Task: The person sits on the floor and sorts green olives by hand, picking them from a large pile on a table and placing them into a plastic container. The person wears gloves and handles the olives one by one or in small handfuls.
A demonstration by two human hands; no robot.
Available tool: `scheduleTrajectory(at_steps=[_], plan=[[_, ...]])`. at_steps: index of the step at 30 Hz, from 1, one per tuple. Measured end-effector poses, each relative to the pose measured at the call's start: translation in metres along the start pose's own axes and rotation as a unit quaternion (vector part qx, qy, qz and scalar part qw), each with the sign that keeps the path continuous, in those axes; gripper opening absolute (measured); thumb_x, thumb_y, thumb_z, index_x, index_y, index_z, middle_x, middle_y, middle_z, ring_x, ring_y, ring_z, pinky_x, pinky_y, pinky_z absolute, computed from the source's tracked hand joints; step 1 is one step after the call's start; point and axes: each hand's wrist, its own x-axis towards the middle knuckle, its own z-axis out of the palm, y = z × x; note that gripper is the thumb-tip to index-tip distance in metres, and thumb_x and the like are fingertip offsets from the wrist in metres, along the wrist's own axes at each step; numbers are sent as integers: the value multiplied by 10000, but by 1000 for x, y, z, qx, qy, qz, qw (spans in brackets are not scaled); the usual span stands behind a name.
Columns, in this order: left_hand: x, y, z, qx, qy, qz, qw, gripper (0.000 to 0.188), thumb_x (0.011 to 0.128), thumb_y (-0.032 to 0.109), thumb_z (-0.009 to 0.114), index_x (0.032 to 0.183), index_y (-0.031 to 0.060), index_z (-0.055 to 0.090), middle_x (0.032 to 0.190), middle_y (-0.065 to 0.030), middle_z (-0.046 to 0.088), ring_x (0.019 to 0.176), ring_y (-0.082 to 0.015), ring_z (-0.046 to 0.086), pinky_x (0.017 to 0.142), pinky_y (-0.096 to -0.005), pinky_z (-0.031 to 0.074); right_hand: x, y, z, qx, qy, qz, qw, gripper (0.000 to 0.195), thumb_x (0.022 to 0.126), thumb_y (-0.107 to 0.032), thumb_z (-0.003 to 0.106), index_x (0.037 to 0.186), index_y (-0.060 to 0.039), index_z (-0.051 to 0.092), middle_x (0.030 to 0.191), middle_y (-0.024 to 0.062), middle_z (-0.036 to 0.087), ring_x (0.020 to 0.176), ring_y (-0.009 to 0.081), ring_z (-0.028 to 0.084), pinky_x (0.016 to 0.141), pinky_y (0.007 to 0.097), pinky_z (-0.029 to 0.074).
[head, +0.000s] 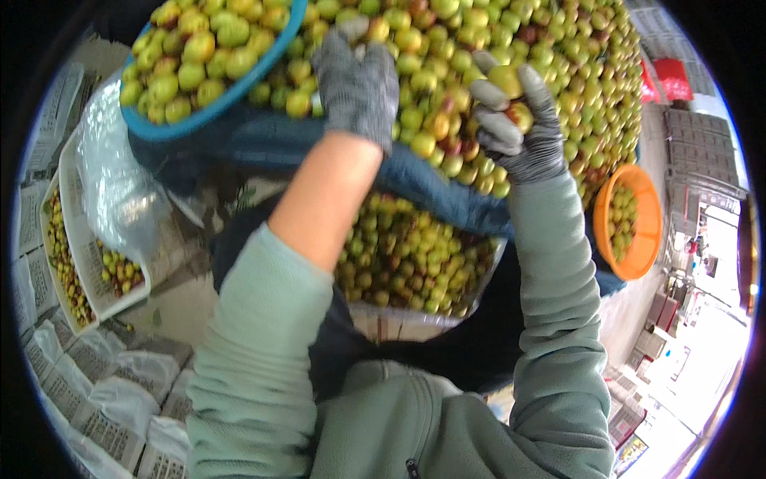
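Note:
A large heap of green and reddish jujube-like fruits point(574, 54) covers the surface before me, which is edged with blue cloth point(281, 135). My left hand point(356, 84), in a grey knit glove, reaches over the near part of the heap; its fingertips are among the fruits and I cannot tell whether they grip one. My right hand point(520, 120), gloved likewise, is turned palm up above the heap. Its fingers hold a yellow-green fruit point(505, 81) and a redder fruit point(519, 117). Below the edge, between my legs, a lined container of fruits point(419, 257) stands.
A blue-rimmed basin point(209, 114) heaped with fruits rests at upper left. An orange basket point(649, 239) holding fruits is at the right edge. White crates point(119, 305) with fruits and a clear plastic bag point(119, 173) stand left. Stacked grey crates point(102, 413) line the lower left.

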Motion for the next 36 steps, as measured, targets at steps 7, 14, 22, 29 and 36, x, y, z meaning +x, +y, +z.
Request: scheduleTrajectory(at_steps=[7,14,22,29,36], plan=[[23,-18,-31,-44,-120,-29,991,237,970,260,446,864,100,586,779,-68,604,666,-207,553,597,-349,455,-157,156,-34,-34,319,70,945,520,897,-491,587,1106,-16,551,601,11,506,408,106,422,341,203,295],[9,-7,-50,-117,-182,-80,973,217,962,249,457,877,97,585,774,-63,596,656,-202,547,586,-342,450,-219,315,-59,-165,502,79,845,380,905,-238,585,1257,-115,509,910,103,556,580,178,531,452,268,411],[-5,-5,-64,-134,-211,-104,963,194,954,237,469,891,93,584,767,-58,588,645,-195,540,573,-335,444,-210,340,-48,-652,360,157,648,488,792,-237,737,1216,-90,546,1174,186,567,1089,342,561,945,397,458],[-11,-3,-67,-139,-227,-118,957,176,946,226,480,904,89,582,761,-52,580,635,-190,534,563,-328,439,-183,337,-35,-746,299,251,540,530,781,-360,722,1226,-126,555,1188,152,535,1084,336,569,889,431,483],[-14,-3,-69,-139,-238,-125,953,159,938,215,490,916,85,581,756,-47,573,626,-184,528,552,-322,434,-207,333,-70,-550,485,215,645,422,936,-441,550,1032,-40,640,947,187,661,908,318,630,823,397,484]])
